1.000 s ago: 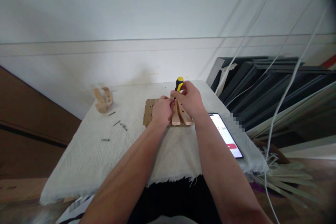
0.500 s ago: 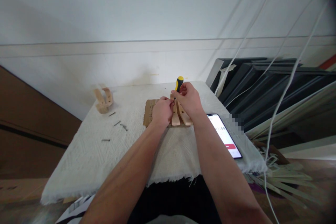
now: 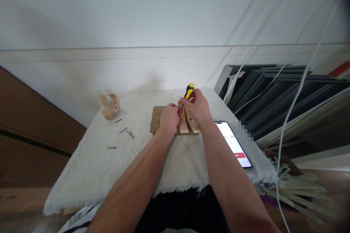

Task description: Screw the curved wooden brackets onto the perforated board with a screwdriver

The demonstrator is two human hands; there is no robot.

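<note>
My right hand [image 3: 199, 106] is closed around a screwdriver [image 3: 189, 90] with a yellow and black handle, which leans to the right; its shaft is mostly hidden by my fingers. Between my fingertips a small dark screw [image 3: 183, 106] stands over a hole near the far end of a pale wooden piece [image 3: 183, 126]. My left hand [image 3: 170, 119] pinches at that screw from the left side. A second wooden piece [image 3: 194, 127] with holes lies just to the right, partly under my right hand. Both rest on a sheet of brown cardboard [image 3: 154, 121].
An assembled wooden piece [image 3: 109, 108] stands at the table's far left. Several loose screws [image 3: 111, 147] lie on the white cloth [image 3: 90, 174] nearby. A lit phone [image 3: 232, 142] lies by my right forearm. Dark panels [image 3: 290, 91] and a white cable [image 3: 295, 102] are at the right.
The screwdriver's handle has tipped further to the right as my right hand shifted slightly. My left hand stays at the screw. The whole view has moved a little.
</note>
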